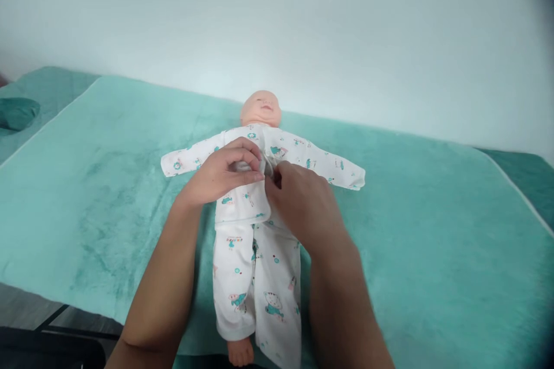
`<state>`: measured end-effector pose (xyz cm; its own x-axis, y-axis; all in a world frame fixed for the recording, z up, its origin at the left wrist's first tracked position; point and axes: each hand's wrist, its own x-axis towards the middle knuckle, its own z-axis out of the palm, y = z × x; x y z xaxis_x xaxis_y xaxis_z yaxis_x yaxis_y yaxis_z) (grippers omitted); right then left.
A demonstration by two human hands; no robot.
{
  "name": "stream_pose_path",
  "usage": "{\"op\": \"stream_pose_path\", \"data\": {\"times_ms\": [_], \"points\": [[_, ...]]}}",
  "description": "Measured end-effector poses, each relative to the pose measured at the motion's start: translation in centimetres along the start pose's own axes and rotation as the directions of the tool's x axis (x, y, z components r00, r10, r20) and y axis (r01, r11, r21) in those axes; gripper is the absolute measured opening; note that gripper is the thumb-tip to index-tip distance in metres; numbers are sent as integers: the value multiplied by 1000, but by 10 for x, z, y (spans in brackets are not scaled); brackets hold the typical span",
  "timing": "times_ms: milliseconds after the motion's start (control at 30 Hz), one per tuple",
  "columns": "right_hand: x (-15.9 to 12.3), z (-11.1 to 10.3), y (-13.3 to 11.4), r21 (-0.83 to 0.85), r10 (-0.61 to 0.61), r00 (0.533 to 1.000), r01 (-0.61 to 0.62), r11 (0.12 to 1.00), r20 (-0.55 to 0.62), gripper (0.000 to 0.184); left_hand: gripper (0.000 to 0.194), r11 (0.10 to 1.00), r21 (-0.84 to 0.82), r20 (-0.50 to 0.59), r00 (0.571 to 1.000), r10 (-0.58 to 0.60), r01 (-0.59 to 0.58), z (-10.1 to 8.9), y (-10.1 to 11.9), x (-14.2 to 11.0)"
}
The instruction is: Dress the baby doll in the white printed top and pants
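A baby doll lies on its back, head away from me, arms spread wide. It wears a white printed jacket and matching trousers. At the chest, my left hand pinches the front edge of the jacket between thumb and fingers. Close beside it, my right hand is closed on the jacket's other front edge, its fingertips partly hidden. One bare doll foot sticks out of the left trouser leg; the other foot is not visible.
A green plush cover is spread under the doll. Behind it rises a pale wall. A dark green object lies at the far left. Something black stands below the table's near left edge.
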<state>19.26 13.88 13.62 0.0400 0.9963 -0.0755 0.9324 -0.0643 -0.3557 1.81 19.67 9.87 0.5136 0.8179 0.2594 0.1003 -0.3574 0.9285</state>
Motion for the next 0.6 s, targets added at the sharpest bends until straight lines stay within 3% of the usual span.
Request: {"op": "stream_pose_path", "data": {"times_ms": [200,367,600], "points": [[3,-12,18,396,-76,989,19,918,129,17,20,984,45,47,983,-177,175,1,6,-2],[12,-11,35,661,-182,959,-9,750,219,10,17,985,36,87,982,-168,166,6,7,-1],[22,1,48,870,-286,943,-8,493,171,9,19,986,46,98,982,-164,161,3,5,-2]]}}
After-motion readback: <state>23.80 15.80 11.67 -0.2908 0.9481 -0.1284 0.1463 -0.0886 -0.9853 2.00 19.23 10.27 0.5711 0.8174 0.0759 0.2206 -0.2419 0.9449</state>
